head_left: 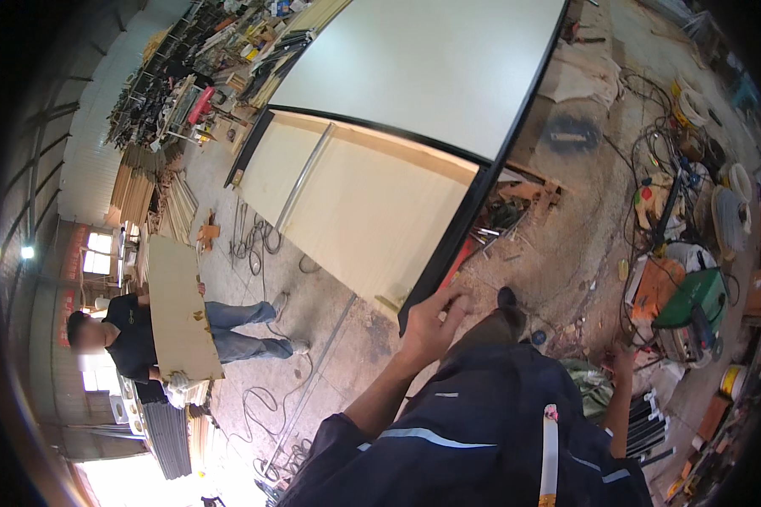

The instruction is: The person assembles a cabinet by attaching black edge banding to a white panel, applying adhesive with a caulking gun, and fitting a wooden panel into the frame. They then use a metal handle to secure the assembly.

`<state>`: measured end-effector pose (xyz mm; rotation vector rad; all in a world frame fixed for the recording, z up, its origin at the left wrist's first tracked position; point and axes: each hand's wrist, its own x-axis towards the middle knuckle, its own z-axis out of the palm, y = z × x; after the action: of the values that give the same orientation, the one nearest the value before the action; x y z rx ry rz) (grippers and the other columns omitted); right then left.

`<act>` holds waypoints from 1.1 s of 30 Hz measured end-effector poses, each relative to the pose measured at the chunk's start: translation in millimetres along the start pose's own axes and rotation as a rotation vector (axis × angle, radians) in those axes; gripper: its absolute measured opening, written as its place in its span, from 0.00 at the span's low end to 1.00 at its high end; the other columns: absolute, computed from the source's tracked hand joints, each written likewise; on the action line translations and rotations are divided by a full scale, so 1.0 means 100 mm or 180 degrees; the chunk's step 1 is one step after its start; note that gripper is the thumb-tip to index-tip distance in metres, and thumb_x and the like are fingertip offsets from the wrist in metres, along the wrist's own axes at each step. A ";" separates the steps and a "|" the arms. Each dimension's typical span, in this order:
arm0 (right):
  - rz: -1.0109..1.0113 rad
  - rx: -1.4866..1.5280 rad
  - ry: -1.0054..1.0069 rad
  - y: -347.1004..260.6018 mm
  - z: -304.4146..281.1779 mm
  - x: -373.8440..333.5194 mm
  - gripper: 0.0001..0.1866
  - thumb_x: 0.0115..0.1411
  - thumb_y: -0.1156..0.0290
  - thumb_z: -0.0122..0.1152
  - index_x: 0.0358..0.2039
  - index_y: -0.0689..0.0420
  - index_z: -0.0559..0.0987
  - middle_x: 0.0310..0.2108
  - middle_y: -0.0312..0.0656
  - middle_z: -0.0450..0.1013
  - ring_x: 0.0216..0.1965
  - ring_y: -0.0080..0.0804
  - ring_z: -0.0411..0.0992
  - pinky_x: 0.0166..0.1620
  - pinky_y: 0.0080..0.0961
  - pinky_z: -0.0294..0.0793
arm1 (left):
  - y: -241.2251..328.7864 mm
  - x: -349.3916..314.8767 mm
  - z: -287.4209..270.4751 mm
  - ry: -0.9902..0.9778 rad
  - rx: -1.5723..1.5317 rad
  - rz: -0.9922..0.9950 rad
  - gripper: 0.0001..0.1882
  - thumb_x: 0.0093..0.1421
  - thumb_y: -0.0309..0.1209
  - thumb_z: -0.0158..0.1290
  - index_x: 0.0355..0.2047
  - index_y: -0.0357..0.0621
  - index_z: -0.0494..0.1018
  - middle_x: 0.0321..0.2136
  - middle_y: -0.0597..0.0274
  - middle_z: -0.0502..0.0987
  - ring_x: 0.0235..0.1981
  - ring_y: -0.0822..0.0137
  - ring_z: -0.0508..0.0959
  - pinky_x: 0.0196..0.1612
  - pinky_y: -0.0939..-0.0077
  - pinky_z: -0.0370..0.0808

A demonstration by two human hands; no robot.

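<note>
In the head view, a long black-edged panel (pixel 406 118) stretches ahead, its near corner at the left hand (pixel 436 323), perhaps for steadying; those fingers curl, their grip unclear. The right hand (pixel 620 359) hangs well apart, its fingers indistinct. Leftward, a co-worker (pixel 129 345) holds a board (pixel 180 308).

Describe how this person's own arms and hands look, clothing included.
The left hand and right hand are bare, without gloves, and the forearms are uncovered too. Dark navy sleeves end around the elbows, part of a dark top marked with pale stripes.
</note>
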<state>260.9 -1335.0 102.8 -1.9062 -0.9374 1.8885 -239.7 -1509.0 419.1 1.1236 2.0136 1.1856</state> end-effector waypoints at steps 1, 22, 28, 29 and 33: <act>-0.0290 -0.0248 -0.0043 -0.05 -0.01 0.12 0.14 0.66 0.70 0.54 0.50 0.59 0.77 0.30 0.42 0.76 0.29 0.32 0.78 0.30 0.28 0.80 | 0.00 0.17 -0.08 0.0141 0.0074 -0.0213 0.15 0.69 0.30 0.51 0.51 0.34 0.75 0.30 0.53 0.83 0.35 0.67 0.84 0.41 0.73 0.80; 0.0155 -0.0777 0.0057 -2.09 0.64 0.40 0.19 0.68 0.64 0.56 0.53 0.65 0.76 0.39 0.46 0.80 0.33 0.37 0.81 0.34 0.35 0.82 | -0.04 1.97 -0.13 0.1242 -0.0428 -0.0529 0.15 0.71 0.29 0.46 0.47 0.29 0.76 0.23 0.58 0.78 0.26 0.72 0.76 0.35 0.76 0.76; 0.0078 -0.1083 -0.0121 -2.93 0.66 0.91 0.24 0.71 0.66 0.51 0.62 0.68 0.70 0.45 0.50 0.80 0.36 0.39 0.82 0.40 0.35 0.83 | 0.23 2.26 0.45 0.1090 -0.0379 -0.0521 0.14 0.72 0.30 0.45 0.47 0.30 0.75 0.23 0.61 0.77 0.25 0.73 0.75 0.32 0.78 0.72; 0.0108 -0.1139 -0.0166 -2.99 0.64 1.03 0.24 0.71 0.66 0.51 0.62 0.68 0.70 0.45 0.50 0.80 0.36 0.38 0.82 0.39 0.35 0.83 | 0.27 2.32 0.53 0.1146 -0.0322 -0.0584 0.15 0.72 0.30 0.45 0.47 0.30 0.75 0.23 0.61 0.77 0.25 0.73 0.75 0.32 0.78 0.72; 0.0224 -0.1021 -0.0351 -3.06 0.33 1.70 0.24 0.70 0.64 0.54 0.60 0.68 0.73 0.44 0.49 0.80 0.35 0.36 0.81 0.38 0.34 0.83 | 0.43 2.66 0.99 0.1260 -0.0239 -0.0824 0.15 0.72 0.31 0.45 0.47 0.30 0.76 0.24 0.62 0.77 0.26 0.73 0.74 0.32 0.78 0.72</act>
<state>143.2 -1008.6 160.0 -2.0495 -1.2910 2.0001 -280.5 -1225.6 400.9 0.5993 2.2964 1.4130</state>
